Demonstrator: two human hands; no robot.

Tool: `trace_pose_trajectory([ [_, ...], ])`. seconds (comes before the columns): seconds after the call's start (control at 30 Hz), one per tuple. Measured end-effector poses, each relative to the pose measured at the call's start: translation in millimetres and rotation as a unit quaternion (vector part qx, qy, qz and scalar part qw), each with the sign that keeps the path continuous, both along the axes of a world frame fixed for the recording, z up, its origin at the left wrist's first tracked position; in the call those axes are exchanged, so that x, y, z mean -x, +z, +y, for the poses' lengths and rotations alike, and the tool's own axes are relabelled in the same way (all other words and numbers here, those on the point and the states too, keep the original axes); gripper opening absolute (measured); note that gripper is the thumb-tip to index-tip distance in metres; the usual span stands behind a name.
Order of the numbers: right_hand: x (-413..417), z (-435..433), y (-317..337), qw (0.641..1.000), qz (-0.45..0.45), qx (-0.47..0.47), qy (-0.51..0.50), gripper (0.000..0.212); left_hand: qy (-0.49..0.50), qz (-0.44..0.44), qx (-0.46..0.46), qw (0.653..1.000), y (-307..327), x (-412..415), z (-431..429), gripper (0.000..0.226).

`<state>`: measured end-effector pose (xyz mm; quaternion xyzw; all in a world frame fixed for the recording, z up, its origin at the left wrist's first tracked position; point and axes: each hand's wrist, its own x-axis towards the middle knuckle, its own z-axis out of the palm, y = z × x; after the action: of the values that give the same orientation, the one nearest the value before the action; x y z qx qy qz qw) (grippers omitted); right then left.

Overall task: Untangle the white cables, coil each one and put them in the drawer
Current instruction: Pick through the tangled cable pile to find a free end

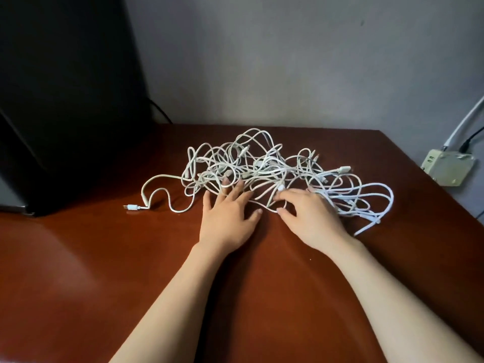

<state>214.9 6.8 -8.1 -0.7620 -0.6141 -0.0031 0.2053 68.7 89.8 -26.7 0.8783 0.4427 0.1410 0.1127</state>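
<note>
At the bottom of the frame, the left hand point(227, 217) and right hand point(311, 216) lie spread, gripping nothing, on the white cables point(262, 169) heaped mid-frame on the worktop point(78, 258): light, limp, snag-prone, probably best drawn out by the loose plug point(132, 206) at left.

1. A glossy reddish-brown table point(104, 258) fills the near and middle ground, with soft light reflected on its left part.
2. A large black box-like object point(65, 100) stands at the far left of the table; what it is cannot be told.
3. A thin black cord point(159, 111) curves down behind that object to the table's far edge.
4. A plain grey wall point(288, 61) rises behind the table.
5. A pale squarish box point(447, 169) sits on the wall just past the table's right edge.
6. A white conduit point(463, 124) and a black lead point(471, 138) run to the box's top from the upper right.
</note>
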Motion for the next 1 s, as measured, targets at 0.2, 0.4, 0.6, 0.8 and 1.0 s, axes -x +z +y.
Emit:
trace_pose_trajectory([
  [0.2, 3, -18, 5, 0.998, -0.006, -0.014, 0.059, 0.017, 0.059, -0.176, -0.117, 0.976, 16, 13, -10, 0.022],
  [0.4, 11, -33, 19, 0.990, -0.018, -0.108, 0.085, 0.014, 0.019, -0.265, -0.308, 0.913, 21, 12, -24, 0.014],
  [0.6, 4, -31, 26, 0.953, 0.128, -0.259, 0.087, 0.026, -0.193, -0.199, -0.187, 0.943, 10, 0, -28, 0.032],
  [0.8, 3, -33, 32, 0.943, 0.219, -0.248, 0.039, 0.016, -0.177, -0.042, -0.193, 0.964, 5, -2, -24, 0.030],
  [1.0, 11, -38, 30, 0.999, -0.001, -0.051, -0.018, 0.015, -0.144, -0.041, -0.116, 0.982, 12, 8, -22, 0.055],
])
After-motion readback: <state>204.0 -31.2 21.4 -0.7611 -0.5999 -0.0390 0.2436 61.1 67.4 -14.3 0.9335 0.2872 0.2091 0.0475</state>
